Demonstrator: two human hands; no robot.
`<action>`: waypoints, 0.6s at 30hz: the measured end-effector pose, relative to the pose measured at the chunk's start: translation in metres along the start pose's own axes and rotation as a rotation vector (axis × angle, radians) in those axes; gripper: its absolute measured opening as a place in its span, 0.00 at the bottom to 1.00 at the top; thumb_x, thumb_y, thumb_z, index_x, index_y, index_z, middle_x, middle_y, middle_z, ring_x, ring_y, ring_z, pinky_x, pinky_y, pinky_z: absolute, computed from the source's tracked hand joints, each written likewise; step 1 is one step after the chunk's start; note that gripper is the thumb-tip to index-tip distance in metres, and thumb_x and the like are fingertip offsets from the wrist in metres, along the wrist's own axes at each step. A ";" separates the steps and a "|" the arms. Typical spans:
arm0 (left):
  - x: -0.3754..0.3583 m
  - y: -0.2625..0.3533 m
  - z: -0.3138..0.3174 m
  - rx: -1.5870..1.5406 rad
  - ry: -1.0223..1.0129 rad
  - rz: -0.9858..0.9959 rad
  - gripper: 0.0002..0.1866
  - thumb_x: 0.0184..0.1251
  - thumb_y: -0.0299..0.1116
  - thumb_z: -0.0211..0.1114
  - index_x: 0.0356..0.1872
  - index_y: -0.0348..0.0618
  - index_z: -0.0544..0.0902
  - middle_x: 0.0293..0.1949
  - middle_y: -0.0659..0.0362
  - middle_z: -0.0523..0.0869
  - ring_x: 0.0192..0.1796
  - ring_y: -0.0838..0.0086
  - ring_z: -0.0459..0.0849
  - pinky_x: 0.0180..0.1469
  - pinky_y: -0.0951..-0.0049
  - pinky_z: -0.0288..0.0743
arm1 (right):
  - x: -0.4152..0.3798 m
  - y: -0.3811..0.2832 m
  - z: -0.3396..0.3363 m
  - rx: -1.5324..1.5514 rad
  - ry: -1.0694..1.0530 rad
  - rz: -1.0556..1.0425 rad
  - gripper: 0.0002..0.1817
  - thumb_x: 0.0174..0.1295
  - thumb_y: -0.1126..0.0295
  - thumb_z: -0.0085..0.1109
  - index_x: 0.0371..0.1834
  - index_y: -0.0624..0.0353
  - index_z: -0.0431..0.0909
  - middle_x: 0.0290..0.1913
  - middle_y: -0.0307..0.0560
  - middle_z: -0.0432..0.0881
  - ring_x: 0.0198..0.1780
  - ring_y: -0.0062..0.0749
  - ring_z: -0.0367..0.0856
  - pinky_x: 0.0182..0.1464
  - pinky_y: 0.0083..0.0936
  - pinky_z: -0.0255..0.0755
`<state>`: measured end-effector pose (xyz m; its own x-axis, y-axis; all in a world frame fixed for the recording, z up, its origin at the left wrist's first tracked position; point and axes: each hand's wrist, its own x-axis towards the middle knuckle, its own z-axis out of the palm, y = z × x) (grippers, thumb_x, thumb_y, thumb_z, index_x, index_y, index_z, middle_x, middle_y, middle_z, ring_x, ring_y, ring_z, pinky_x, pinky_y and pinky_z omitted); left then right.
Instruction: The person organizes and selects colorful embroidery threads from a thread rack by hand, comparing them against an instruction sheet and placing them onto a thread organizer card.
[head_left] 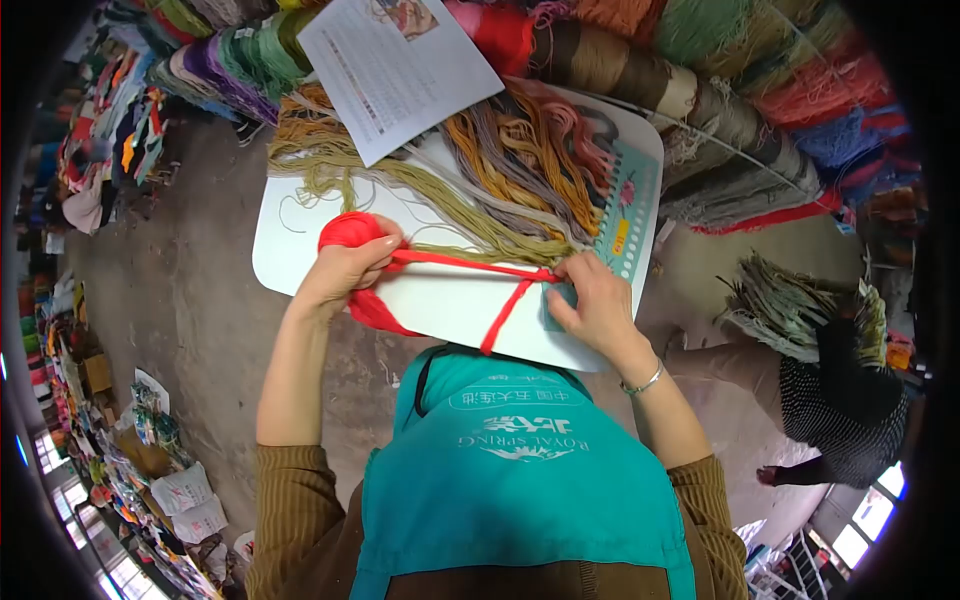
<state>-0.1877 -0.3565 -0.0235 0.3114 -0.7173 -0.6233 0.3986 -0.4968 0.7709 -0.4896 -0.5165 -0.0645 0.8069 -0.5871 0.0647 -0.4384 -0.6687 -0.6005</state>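
Red yarn stretches between my two hands over the white board. My left hand pinches it beside a thick red bundle, part of which hangs below the hand. At the other end my right hand has its fingers closed on the strand at the edge of the teal card with a row of holes. From there a short red tail slants down toward the board's near edge. Olive, orange, grey and pink threads lie across the board beyond my hands.
A printed sheet lies over the threads. Many coloured skeins hang along the far side. Another person is at the right, near a pale green bundle. White bags and more yarn stand at the left.
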 end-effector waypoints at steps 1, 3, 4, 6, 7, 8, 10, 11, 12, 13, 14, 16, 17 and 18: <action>-0.004 0.004 -0.011 -0.021 0.004 -0.012 0.06 0.69 0.30 0.64 0.42 0.43 0.79 0.20 0.72 0.69 0.17 0.90 0.58 0.18 0.85 0.48 | 0.000 -0.002 -0.003 -0.016 -0.026 0.001 0.13 0.53 0.63 0.63 0.37 0.57 0.76 0.37 0.48 0.78 0.34 0.48 0.80 0.33 0.40 0.75; -0.005 0.005 -0.048 -0.097 0.077 0.024 0.08 0.71 0.32 0.62 0.45 0.40 0.80 0.21 0.70 0.73 0.16 0.90 0.57 0.17 0.85 0.47 | 0.000 -0.005 -0.003 -0.044 -0.023 -0.023 0.16 0.54 0.59 0.65 0.38 0.57 0.76 0.38 0.47 0.78 0.34 0.46 0.81 0.33 0.40 0.75; -0.004 0.004 -0.070 -0.162 0.149 0.043 0.09 0.71 0.34 0.62 0.44 0.39 0.80 0.22 0.67 0.78 0.15 0.90 0.57 0.16 0.85 0.46 | 0.000 -0.007 -0.003 -0.062 -0.037 -0.001 0.16 0.54 0.59 0.65 0.39 0.57 0.76 0.38 0.47 0.78 0.34 0.46 0.81 0.33 0.40 0.76; -0.012 0.014 -0.102 -0.280 0.234 0.145 0.11 0.72 0.35 0.61 0.45 0.37 0.80 0.30 0.59 0.86 0.13 0.90 0.57 0.14 0.86 0.47 | 0.000 -0.008 -0.003 -0.083 -0.045 0.007 0.16 0.54 0.59 0.65 0.39 0.57 0.76 0.39 0.47 0.79 0.34 0.46 0.81 0.33 0.39 0.76; -0.012 0.003 -0.136 -0.342 0.268 0.166 0.11 0.72 0.35 0.61 0.46 0.37 0.80 0.33 0.57 0.88 0.13 0.90 0.57 0.13 0.86 0.47 | 0.000 -0.008 -0.002 -0.096 -0.042 0.004 0.16 0.54 0.59 0.65 0.40 0.57 0.76 0.39 0.47 0.79 0.34 0.45 0.81 0.33 0.39 0.76; -0.021 -0.005 -0.158 -0.349 0.394 0.151 0.11 0.73 0.35 0.60 0.46 0.37 0.80 0.32 0.57 0.88 0.13 0.89 0.57 0.12 0.85 0.47 | 0.000 -0.009 -0.002 -0.109 -0.039 0.002 0.16 0.54 0.59 0.65 0.40 0.57 0.77 0.39 0.47 0.79 0.35 0.45 0.82 0.33 0.38 0.77; -0.044 -0.028 -0.196 -0.453 0.562 0.138 0.12 0.73 0.36 0.60 0.45 0.37 0.80 0.32 0.58 0.88 0.12 0.88 0.58 0.11 0.84 0.47 | 0.000 -0.009 -0.002 -0.103 -0.040 -0.005 0.16 0.54 0.60 0.65 0.41 0.56 0.77 0.40 0.47 0.79 0.35 0.44 0.82 0.33 0.38 0.77; -0.055 -0.044 -0.214 -0.549 0.605 0.140 0.12 0.73 0.37 0.60 0.44 0.38 0.81 0.32 0.58 0.88 0.11 0.88 0.58 0.11 0.84 0.47 | -0.001 -0.007 0.000 -0.095 -0.024 -0.008 0.15 0.55 0.60 0.65 0.41 0.56 0.77 0.39 0.46 0.79 0.34 0.44 0.82 0.33 0.37 0.77; -0.067 -0.065 -0.234 -0.669 0.616 0.160 0.13 0.74 0.38 0.59 0.44 0.38 0.81 0.31 0.60 0.87 0.11 0.87 0.57 0.11 0.84 0.47 | -0.002 -0.005 0.002 -0.086 -0.008 -0.009 0.15 0.55 0.61 0.64 0.40 0.56 0.77 0.39 0.46 0.79 0.34 0.44 0.82 0.33 0.37 0.77; -0.079 -0.085 -0.247 -0.788 0.625 0.181 0.13 0.74 0.39 0.58 0.44 0.38 0.82 0.30 0.63 0.87 0.11 0.87 0.57 0.11 0.84 0.46 | -0.002 -0.006 0.002 -0.083 -0.006 -0.017 0.15 0.55 0.61 0.64 0.40 0.56 0.77 0.39 0.46 0.79 0.34 0.44 0.82 0.33 0.37 0.77; -0.090 -0.101 -0.247 -0.837 0.627 0.185 0.14 0.75 0.40 0.57 0.45 0.39 0.82 0.28 0.65 0.85 0.11 0.87 0.57 0.11 0.83 0.46 | -0.001 -0.007 0.002 -0.069 0.010 -0.006 0.14 0.54 0.62 0.65 0.40 0.56 0.77 0.38 0.47 0.79 0.34 0.44 0.81 0.33 0.37 0.75; -0.105 -0.133 -0.244 -0.904 0.598 0.221 0.16 0.76 0.42 0.55 0.48 0.40 0.83 0.21 0.69 0.80 0.11 0.87 0.57 0.11 0.83 0.46 | 0.000 -0.008 0.002 -0.051 0.025 -0.004 0.14 0.53 0.64 0.66 0.39 0.57 0.77 0.36 0.47 0.79 0.34 0.44 0.81 0.33 0.37 0.74; -0.111 -0.149 -0.241 -0.942 0.542 0.241 0.16 0.76 0.42 0.55 0.48 0.40 0.83 0.20 0.69 0.79 0.11 0.87 0.57 0.11 0.83 0.46 | -0.001 -0.008 0.002 -0.051 0.025 -0.002 0.13 0.54 0.64 0.66 0.39 0.57 0.77 0.36 0.47 0.79 0.34 0.44 0.81 0.33 0.37 0.74; -0.116 -0.160 -0.233 -0.980 0.487 0.259 0.16 0.76 0.42 0.55 0.48 0.40 0.83 0.19 0.69 0.78 0.11 0.87 0.57 0.11 0.83 0.46 | -0.001 -0.008 0.002 -0.052 0.023 0.002 0.13 0.54 0.65 0.66 0.39 0.57 0.77 0.36 0.47 0.79 0.34 0.43 0.81 0.33 0.36 0.74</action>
<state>-0.0868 -0.0805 -0.1053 0.7011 -0.3697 -0.6098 0.7127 0.3917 0.5819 -0.4859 -0.5098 -0.0608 0.7973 -0.5980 0.0820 -0.4601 -0.6902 -0.5585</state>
